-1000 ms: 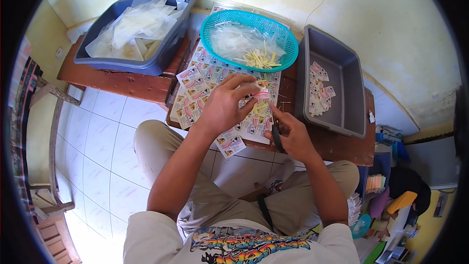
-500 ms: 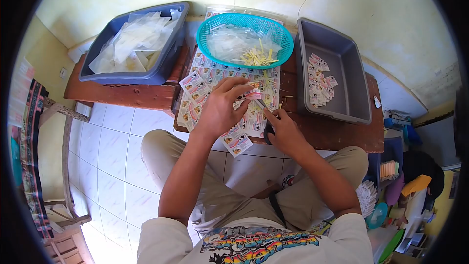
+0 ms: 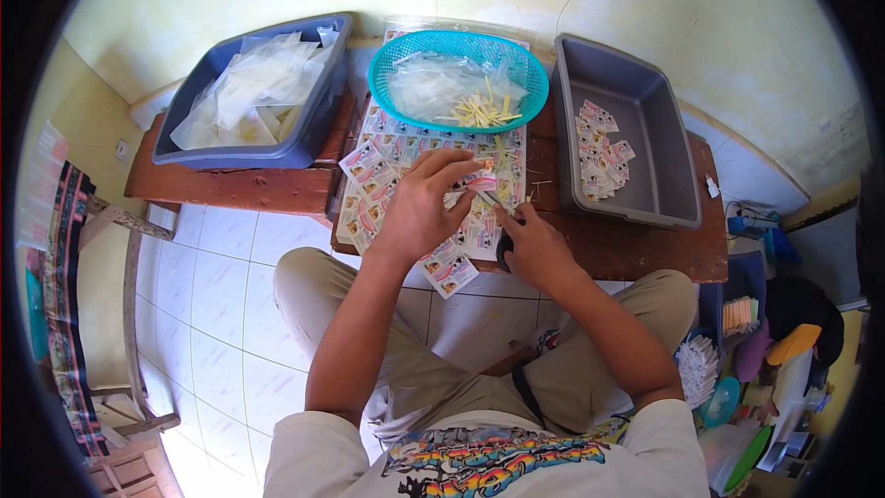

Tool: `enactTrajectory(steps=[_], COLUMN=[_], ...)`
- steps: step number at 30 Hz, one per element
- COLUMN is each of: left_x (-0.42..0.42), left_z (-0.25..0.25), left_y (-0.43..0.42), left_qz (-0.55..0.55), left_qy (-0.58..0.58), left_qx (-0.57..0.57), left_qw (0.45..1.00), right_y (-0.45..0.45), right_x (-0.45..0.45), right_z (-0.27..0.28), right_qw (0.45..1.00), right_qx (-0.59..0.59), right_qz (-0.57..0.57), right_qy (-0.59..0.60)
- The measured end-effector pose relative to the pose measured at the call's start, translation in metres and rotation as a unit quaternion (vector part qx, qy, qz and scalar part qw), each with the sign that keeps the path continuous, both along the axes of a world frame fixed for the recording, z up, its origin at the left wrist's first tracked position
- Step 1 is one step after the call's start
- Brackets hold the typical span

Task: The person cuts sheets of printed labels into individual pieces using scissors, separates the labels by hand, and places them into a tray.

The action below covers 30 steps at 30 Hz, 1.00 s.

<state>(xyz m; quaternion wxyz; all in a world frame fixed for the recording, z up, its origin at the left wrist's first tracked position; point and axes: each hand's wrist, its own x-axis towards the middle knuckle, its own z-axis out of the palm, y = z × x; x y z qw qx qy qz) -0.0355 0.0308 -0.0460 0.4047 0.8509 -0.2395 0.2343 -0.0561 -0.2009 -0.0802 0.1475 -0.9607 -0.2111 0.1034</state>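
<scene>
Over the bench, my left hand (image 3: 426,203) is closed on a small printed label (image 3: 479,177), its fingers curled round the left side. My right hand (image 3: 536,244) grips black-handled scissors (image 3: 503,247), whose blades point up and left at the label's lower edge. Beneath both hands lie printed label sheets (image 3: 373,171), with thin yellowish strips scattered on them. A loose cut piece of sheet (image 3: 447,269) hangs at the bench's front edge, below my left hand.
Behind my hands stands a turquoise basket (image 3: 376,83) with clear plastic and yellow strips. A grey tub (image 3: 678,166) with cut labels is at the right on the brown bench (image 3: 608,256). A blue tub (image 3: 313,134) of plastic sheets stands left.
The view has shifted, so the bench and tubs sit differently in the frame. The scissors have turned more up and left, their blades now at the label. Both hands keep their holds.
</scene>
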Motion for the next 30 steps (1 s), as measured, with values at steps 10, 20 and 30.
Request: enactTrajectory(steps=[10, 20, 30], left_x=[0.002, 0.002, 0.000], left_z=[-0.001, 0.004, 0.004], left_y=[-0.004, -0.004, -0.007], left_qz=[-0.013, -0.042, -0.082], left_qy=[0.004, 0.021, 0.032], left_qx=[-0.008, -0.005, 0.006], left_qw=[1.000, 0.999, 0.996], right_y=[0.000, -0.003, 0.006], right_x=[0.006, 0.036, 0.047], right_z=[0.011, 0.055, 0.054], right_qw=[0.998, 0.960, 0.905], right_qx=[-0.058, 0.273, 0.404], right_qz=[0.029, -0.032, -0.105], right_qy=[0.019, -0.058, 0.086])
